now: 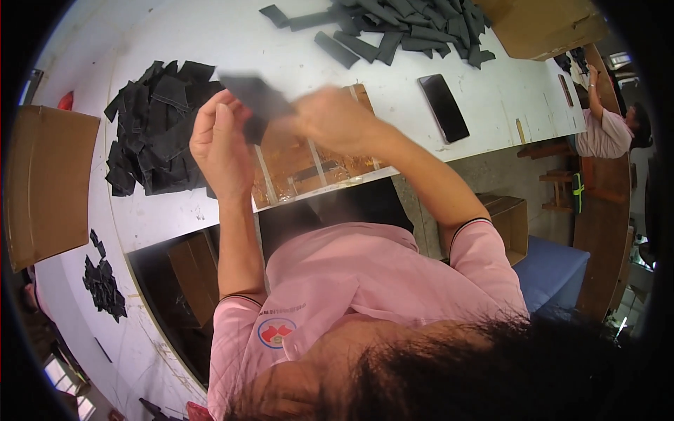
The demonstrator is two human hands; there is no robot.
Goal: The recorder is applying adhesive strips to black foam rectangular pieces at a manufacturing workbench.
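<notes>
A small dark grey cloth piece [258,97] is up in front of me, blurred by motion. My left hand [221,144] pinches its left side between thumb and fingers. At the cloth's right corner, my right hand [335,121] is closed on it, its fingers smeared by movement. Just left of my left hand lies a wide pile of black cloth pieces [151,130]. Beneath both hands, a brown board [284,172] with strips of tape sits at the table's near edge.
Folded dark strips [404,28] are heaped at the table's far side, beside a cardboard box [544,28]. A black phone [444,109] lies right of my hands. Another carton [53,182] and a small black cloth pile [104,288] are at left. A person [607,130] works far right.
</notes>
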